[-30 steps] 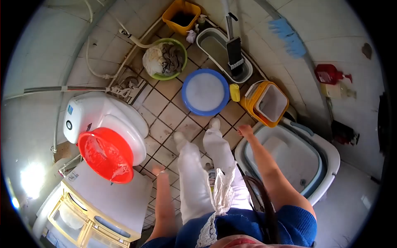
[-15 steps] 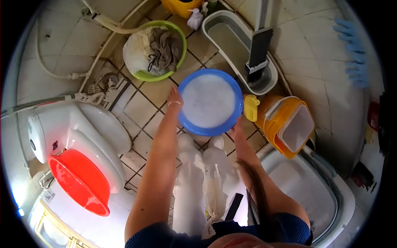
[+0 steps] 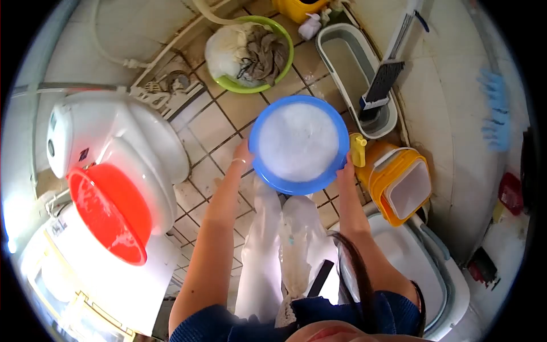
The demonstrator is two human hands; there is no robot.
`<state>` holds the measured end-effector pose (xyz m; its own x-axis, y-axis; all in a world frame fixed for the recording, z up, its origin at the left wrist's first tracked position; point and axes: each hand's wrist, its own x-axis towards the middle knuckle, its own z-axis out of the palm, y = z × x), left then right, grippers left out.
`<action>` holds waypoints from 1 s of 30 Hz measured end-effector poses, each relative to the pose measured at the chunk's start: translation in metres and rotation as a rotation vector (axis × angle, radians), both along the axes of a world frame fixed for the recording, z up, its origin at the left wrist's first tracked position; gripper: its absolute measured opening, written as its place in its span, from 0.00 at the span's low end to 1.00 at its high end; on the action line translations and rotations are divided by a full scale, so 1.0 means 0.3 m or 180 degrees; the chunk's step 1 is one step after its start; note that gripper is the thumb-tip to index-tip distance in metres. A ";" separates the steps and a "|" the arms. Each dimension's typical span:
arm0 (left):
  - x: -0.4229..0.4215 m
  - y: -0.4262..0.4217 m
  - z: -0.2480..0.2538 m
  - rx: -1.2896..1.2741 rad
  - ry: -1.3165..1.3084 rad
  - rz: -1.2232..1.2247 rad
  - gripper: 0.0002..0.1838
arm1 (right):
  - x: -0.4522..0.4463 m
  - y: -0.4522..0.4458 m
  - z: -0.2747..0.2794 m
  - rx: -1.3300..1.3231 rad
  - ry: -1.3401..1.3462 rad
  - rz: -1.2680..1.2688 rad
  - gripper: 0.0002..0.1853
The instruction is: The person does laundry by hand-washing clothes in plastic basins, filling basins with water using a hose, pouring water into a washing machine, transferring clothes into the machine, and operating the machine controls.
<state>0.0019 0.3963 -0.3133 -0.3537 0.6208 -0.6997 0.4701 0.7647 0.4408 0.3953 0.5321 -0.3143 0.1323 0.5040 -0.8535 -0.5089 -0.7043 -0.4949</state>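
Observation:
A round blue basin [image 3: 300, 188] filled with white suds [image 3: 298, 141] is held level in front of my legs. My left hand [image 3: 244, 151] grips its left rim, with the fingers partly hidden against the side. On the opposite side my right hand [image 3: 345, 169] is closed on the rim, its fingers mostly covered by the basin. Just beyond that hand is a yellow spray bottle top [image 3: 358, 149]. A green basin [image 3: 292, 48] holding pale and grey-brown cloth [image 3: 265, 57] stands on the tiles ahead.
At the right wall are a long mop bucket [image 3: 364, 132] with a flat mop [image 3: 386, 82], a yellow bucket [image 3: 379, 188] and a large white tub [image 3: 456, 296]. The toilet [image 3: 151, 137] is on the left, beside a red basin [image 3: 114, 216]. Blue gloves [image 3: 496, 111] hang at right.
The blue basin has come up toward me, looking larger and covering my shoes, with both hands still on its rim. My view has shifted a little.

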 end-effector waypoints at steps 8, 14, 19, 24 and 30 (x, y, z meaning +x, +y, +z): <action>0.016 -0.379 0.914 0.0499 0.0273 0.1525 0.20 | -0.181 0.040 0.673 -0.0084 0.0118 0.0648 0.22; 0.075 -0.708 1.514 0.1034 0.1153 0.2543 0.16 | -0.484 0.042 1.362 0.0370 0.0439 0.2090 0.23; 0.137 -0.899 1.964 0.1472 0.1227 0.3763 0.12 | -0.822 -0.033 1.944 0.0597 0.0111 0.3105 0.20; 0.345 -0.992 2.195 0.1699 0.1533 0.4472 0.13 | -0.947 -0.057 2.215 0.1477 -0.0032 0.4254 0.20; 0.661 -1.215 2.421 0.2518 0.1692 0.4984 0.14 | -0.847 -0.264 2.391 0.2477 0.0450 0.4733 0.20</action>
<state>0.2003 0.0319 0.4129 -0.9263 -0.3693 -0.0743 -0.1939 0.2984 0.9345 0.1413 0.4528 0.4030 -0.8627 0.3900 -0.3219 0.2581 -0.2078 -0.9435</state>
